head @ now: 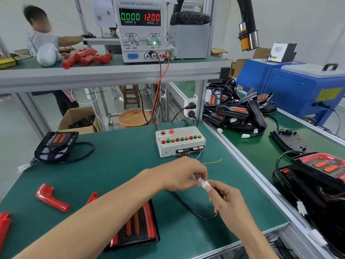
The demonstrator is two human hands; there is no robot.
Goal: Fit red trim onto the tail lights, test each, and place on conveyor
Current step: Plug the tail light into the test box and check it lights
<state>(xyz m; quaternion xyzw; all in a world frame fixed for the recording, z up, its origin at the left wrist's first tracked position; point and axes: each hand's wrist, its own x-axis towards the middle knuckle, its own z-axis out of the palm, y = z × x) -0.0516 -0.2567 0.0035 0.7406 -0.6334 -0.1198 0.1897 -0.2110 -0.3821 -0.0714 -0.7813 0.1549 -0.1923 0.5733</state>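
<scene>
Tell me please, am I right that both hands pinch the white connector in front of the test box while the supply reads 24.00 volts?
Not quite. In the head view the supply reads 12.00 volts, not 24.00. The rest holds: the left hand and right hand both pinch the white connector in front of the test box.

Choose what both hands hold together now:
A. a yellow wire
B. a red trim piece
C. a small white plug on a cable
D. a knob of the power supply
C: the left hand and right hand pinch the small white plug between their fingertips.
</scene>
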